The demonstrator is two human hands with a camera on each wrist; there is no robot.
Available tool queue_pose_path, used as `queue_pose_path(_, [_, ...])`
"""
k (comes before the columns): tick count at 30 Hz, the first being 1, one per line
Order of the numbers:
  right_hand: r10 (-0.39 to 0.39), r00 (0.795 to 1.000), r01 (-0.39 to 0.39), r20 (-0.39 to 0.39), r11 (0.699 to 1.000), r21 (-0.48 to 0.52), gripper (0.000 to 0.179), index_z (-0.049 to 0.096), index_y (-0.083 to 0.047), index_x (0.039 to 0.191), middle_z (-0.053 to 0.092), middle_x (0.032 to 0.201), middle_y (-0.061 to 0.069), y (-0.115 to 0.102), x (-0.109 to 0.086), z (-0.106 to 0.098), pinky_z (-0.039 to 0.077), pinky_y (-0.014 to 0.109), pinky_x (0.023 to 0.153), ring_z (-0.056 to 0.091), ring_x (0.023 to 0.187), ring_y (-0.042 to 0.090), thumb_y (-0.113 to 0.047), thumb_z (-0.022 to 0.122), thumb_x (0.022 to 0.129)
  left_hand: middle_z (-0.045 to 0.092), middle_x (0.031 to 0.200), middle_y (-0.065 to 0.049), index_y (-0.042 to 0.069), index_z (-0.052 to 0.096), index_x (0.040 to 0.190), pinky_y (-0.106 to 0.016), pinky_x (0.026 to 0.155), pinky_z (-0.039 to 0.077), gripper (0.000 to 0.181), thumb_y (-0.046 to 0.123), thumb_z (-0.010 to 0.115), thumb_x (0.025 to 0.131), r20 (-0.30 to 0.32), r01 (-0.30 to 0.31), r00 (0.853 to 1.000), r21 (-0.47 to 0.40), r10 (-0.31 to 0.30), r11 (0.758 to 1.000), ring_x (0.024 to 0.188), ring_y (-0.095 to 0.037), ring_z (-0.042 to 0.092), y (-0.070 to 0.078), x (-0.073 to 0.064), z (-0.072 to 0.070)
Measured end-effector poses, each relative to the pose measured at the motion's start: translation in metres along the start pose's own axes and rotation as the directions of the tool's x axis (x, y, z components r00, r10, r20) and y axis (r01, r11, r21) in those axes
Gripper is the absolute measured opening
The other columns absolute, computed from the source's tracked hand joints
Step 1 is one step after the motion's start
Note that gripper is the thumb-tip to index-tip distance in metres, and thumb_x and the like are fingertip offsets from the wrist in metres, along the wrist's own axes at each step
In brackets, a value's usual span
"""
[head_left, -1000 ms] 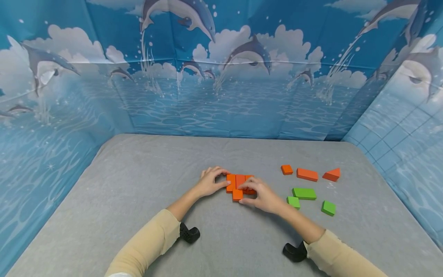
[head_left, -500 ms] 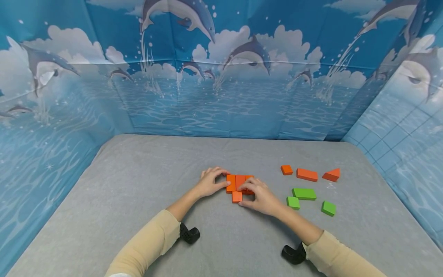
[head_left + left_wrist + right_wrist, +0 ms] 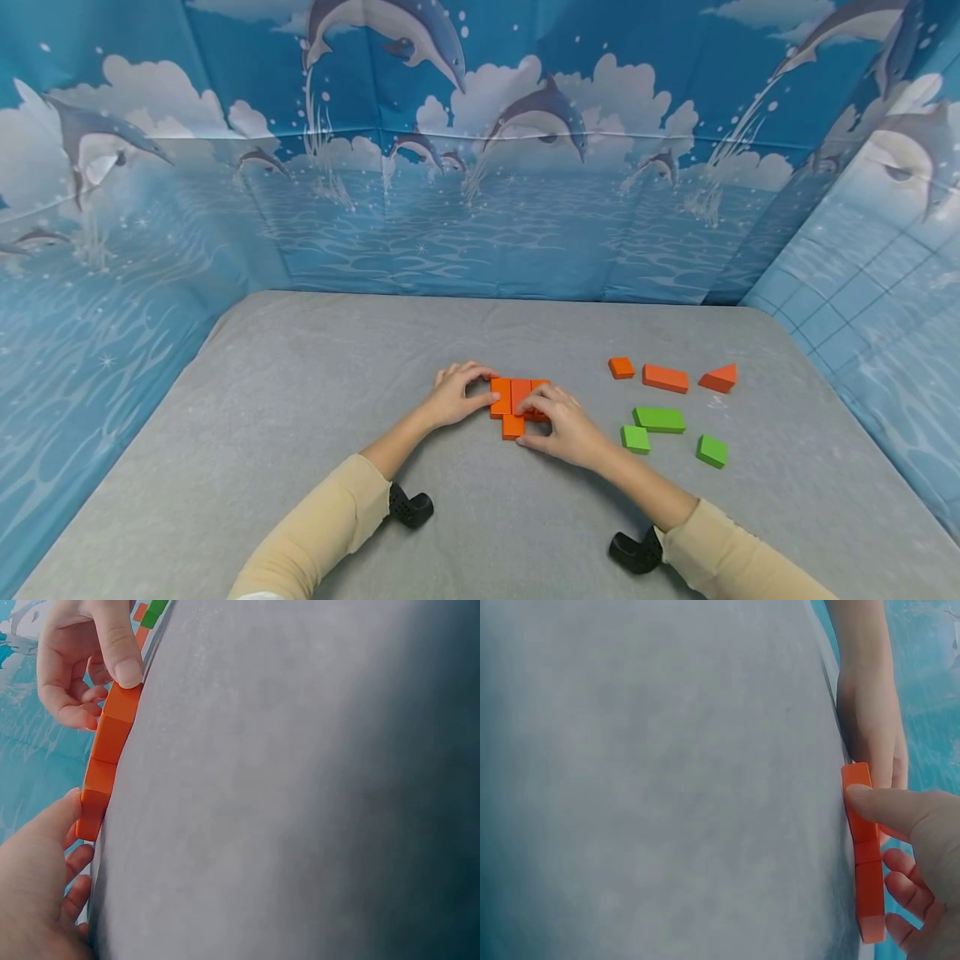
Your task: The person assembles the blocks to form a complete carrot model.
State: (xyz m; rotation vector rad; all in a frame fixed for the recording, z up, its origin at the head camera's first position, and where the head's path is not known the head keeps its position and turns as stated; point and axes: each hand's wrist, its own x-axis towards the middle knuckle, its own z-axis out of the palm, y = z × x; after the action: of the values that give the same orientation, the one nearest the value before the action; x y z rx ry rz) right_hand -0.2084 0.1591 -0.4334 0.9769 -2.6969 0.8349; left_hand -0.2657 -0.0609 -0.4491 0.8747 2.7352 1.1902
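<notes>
Several orange blocks lie together on the grey cloth in the head view. My left hand (image 3: 456,395) holds the left oblong block (image 3: 500,400), thumb at its left side and forefinger at its far corner. A redder oblong block (image 3: 520,390) lies beside it, and another orange block (image 3: 541,383) at the right is partly hidden by my right hand (image 3: 567,427). In front sits a small square block (image 3: 513,428); my right hand pinches it, with the thumb at its near right corner and the forefinger by its far edge. In the right wrist view, the right thumb (image 3: 889,802) presses an orange block face.
To the right lie a small orange block (image 3: 621,367), a long orange block (image 3: 665,378) and an orange wedge (image 3: 720,379). Nearer are a long green block (image 3: 660,419) and two smaller green blocks (image 3: 635,439). A dolphin-print curtain (image 3: 480,217) stands behind the grey cloth (image 3: 337,358).
The small square block has shifted slightly toward me and left, with the right hand moving slightly too. The left hand and the outlying blocks stay where they were.
</notes>
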Motion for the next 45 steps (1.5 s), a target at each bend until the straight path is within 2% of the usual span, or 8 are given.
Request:
queue_pose_path(9, [-0.027,1.000,0.027,0.003,0.999,0.032,0.033,0.063,-0.013,0.099,0.055,0.098,-0.001,0.001,0.001,-0.001,0.037,0.047,0.083,0.051,0.092,0.017,-0.024,0.078,0.072,0.055,0.116,-0.003,0.015,0.059,0.119,-0.043,0.089,0.023,0.034,0.030,0.061,0.088,0.005,0.007,1.000,0.004,-0.007,1.000,0.103,-0.021,0.044,0.000,-0.001,-0.001])
queue_pose_path(14, [-0.028,1.000,0.027,0.000,0.995,0.091,0.038,0.062,-0.009,0.106,0.057,0.099,0.004,0.006,0.005,-0.018,0.039,0.043,0.079,0.052,0.091,0.020,-0.023,0.076,0.074,0.055,0.117,-0.003,0.015,0.059,0.119,-0.043,0.089,0.023,0.035,0.031,0.061,0.088,0.006,0.003,1.000,0.004,-0.003,1.000,0.104,-0.022,0.044,0.001,-0.001,-0.002])
queue_pose_path(21, [0.133,0.990,-0.127,-0.045,0.984,0.127,0.039,0.059,-0.003,0.115,0.056,0.106,0.018,0.043,0.009,-0.061,0.041,0.049,0.079,0.049,0.094,0.034,-0.014,0.072,0.079,0.055,0.116,-0.003,0.015,0.060,0.118,-0.044,0.089,0.022,0.034,0.029,0.061,0.088,-0.004,-0.011,1.000,-0.013,0.011,1.000,0.104,-0.022,0.043,0.000,-0.002,-0.002])
queue_pose_path(24, [0.220,0.974,-0.212,-0.051,0.969,0.128,0.041,0.056,-0.003,0.119,0.054,0.108,0.021,0.068,0.006,-0.076,0.041,0.049,0.079,0.048,0.095,0.034,-0.016,0.069,0.082,0.055,0.117,-0.004,0.015,0.060,0.118,-0.044,0.090,0.022,0.034,0.029,0.062,0.088,-0.006,-0.014,1.000,-0.009,0.014,1.000,0.105,-0.022,0.043,0.000,-0.002,-0.003])
queue_pose_path(29, [0.332,0.943,-0.329,-0.002,0.937,0.117,0.044,0.053,0.000,0.123,0.051,0.110,0.023,0.100,-0.005,-0.091,0.040,0.049,0.080,0.046,0.098,0.035,-0.017,0.066,0.085,0.055,0.118,-0.004,0.014,0.060,0.118,-0.045,0.091,0.022,0.034,0.028,0.062,0.088,0.001,-0.013,1.000,-0.015,0.013,1.000,0.106,-0.023,0.044,0.000,-0.002,-0.003])
queue_pose_path(35, [0.394,0.918,-0.396,0.046,0.914,0.088,0.043,0.054,0.001,0.121,0.049,0.112,0.023,0.116,-0.018,-0.101,0.038,0.050,0.080,0.044,0.098,0.036,-0.017,0.067,0.084,0.054,0.119,-0.004,0.015,0.059,0.118,-0.045,0.092,0.022,0.034,0.030,0.061,0.088,0.003,-0.012,1.000,-0.005,0.012,1.000,0.107,-0.023,0.043,-0.002,-0.001,-0.002])
queue_pose_path(42, [0.424,0.902,-0.426,0.077,0.905,0.016,0.042,0.055,-0.002,0.122,0.051,0.110,0.020,0.132,-0.022,-0.100,0.039,0.039,0.073,0.046,0.088,0.028,-0.017,0.066,0.085,0.054,0.120,-0.004,0.014,0.060,0.118,-0.046,0.092,0.021,0.033,0.028,0.062,0.088,-0.004,-0.021,1.000,-0.021,0.021,1.000,0.109,-0.023,0.043,-0.003,0.000,-0.001])
queue_pose_path(45, [0.433,0.898,-0.433,0.078,0.901,-0.013,0.042,0.054,-0.003,0.123,0.052,0.111,0.019,0.137,-0.023,-0.098,0.038,0.044,0.075,0.047,0.089,0.029,-0.018,0.065,0.085,0.054,0.121,-0.004,0.014,0.060,0.118,-0.046,0.093,0.021,0.034,0.028,0.062,0.087,0.001,-0.013,1.000,-0.019,0.013,1.000,0.110,-0.023,0.042,-0.003,0.000,-0.001])
